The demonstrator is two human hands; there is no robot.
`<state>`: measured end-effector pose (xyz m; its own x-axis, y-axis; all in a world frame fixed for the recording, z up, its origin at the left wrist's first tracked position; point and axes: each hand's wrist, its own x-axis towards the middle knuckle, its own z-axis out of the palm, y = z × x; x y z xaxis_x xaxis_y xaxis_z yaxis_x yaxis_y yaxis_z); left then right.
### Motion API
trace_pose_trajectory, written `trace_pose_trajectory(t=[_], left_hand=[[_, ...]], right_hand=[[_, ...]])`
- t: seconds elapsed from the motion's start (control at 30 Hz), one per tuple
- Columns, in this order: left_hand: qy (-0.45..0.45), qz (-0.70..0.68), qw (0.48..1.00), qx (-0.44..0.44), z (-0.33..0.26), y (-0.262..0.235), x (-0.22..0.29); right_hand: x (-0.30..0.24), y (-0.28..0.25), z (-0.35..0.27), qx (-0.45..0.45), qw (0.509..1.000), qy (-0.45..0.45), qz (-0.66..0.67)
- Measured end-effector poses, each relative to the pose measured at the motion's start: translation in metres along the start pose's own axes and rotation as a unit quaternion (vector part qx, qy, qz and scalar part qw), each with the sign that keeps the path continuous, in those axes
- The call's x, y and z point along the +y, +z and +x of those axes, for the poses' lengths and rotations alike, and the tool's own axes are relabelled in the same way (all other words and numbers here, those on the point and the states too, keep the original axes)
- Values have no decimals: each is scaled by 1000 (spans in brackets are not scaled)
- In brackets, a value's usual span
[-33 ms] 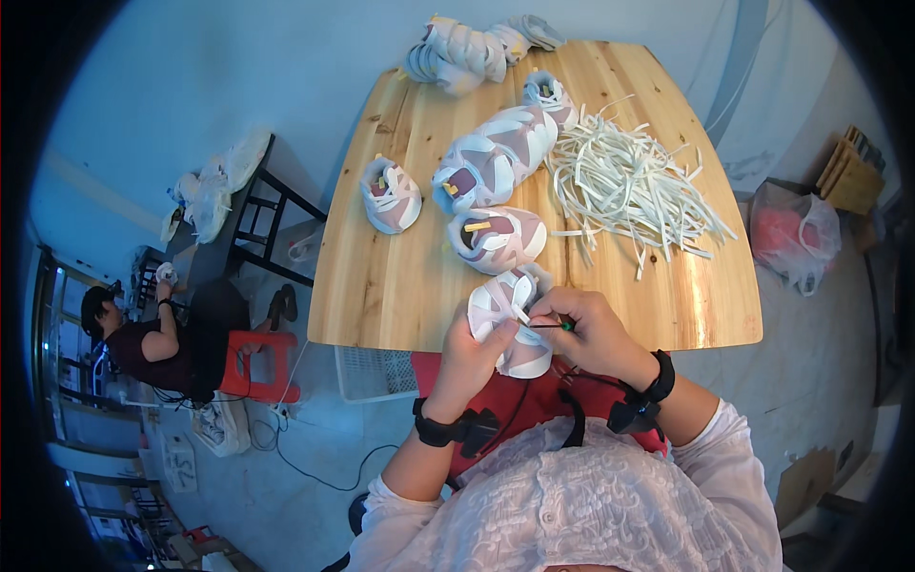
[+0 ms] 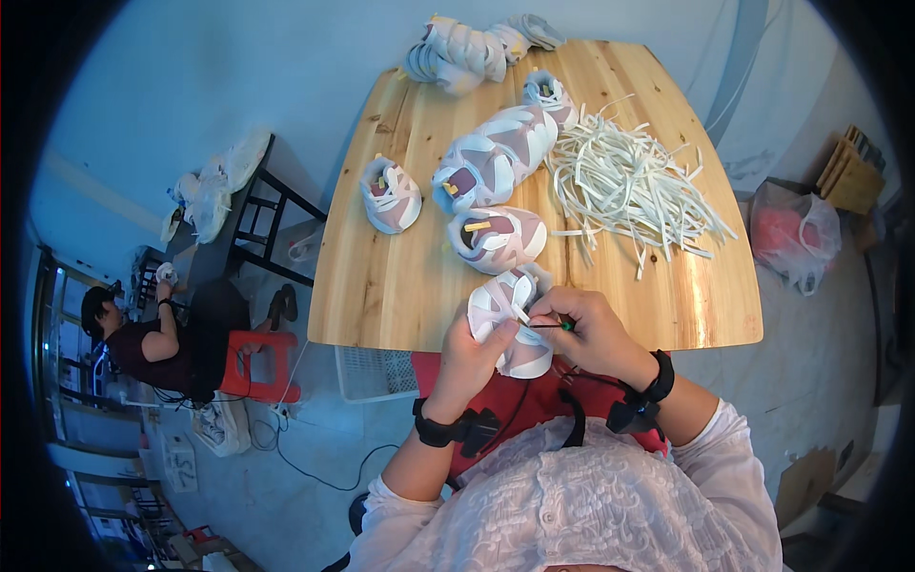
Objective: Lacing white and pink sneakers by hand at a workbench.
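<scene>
Our left fingers [image 2: 498,336] clasp curved pink-white sneaker upper [image 2: 494,303] | right fingers [image 2: 549,303] pinch slender green-ended tool [image 2: 546,326] | wooden worktop [image 2: 405,296], near edge

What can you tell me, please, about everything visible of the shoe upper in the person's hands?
The shoe upper is white and pale pink, with overlapping panels that look like fabric or synthetic leather; no sole shows. It lies lengthwise toward the person, in front of the near edge of the wooden table in this view. The left hand grips its left side. The right hand holds a slim, partly green tool reaching its middle, near a short white strip. Fingers hide some of it.
</scene>
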<state>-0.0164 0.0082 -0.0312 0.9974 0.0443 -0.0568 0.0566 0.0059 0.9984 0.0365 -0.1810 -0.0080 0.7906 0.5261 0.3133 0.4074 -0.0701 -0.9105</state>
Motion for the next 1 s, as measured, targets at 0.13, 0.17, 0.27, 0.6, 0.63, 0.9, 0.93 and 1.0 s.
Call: trace_pose_trajectory(t=[0.13, 0.17, 0.27, 0.6, 0.63, 0.9, 0.93, 1.0], left_hand=[[-33, -55, 998, -26, 0, 2, 1], [-34, -110, 993, -23, 0, 3, 0], [-41, -124, 991, -26, -2, 4, -2], [-36, -125, 991, -28, -3, 2, 0], [-33, -119, 992, -32, -4, 1, 0], [-17, -98, 995, -19, -6, 8, -5], [-2, -104, 994, -16, -6, 11, -7], [15, -109, 994, -14, -7, 14, -10]], right_hand=[[3, 3, 0, 14, 1000, -8, -11], [1, 3, 1, 20, 1000, -12, -13], [-1, -1, 3, 57, 997, -32, -39], [2, -20, 2, 48, 991, -14, -120], [-3, -21, 1, 47, 992, -15, -120], [-17, 0, -4, 106, 972, -89, -192], [-16, 4, -4, 106, 972, -89, -192], [-14, 11, -1, 54, 972, -55, -221]])
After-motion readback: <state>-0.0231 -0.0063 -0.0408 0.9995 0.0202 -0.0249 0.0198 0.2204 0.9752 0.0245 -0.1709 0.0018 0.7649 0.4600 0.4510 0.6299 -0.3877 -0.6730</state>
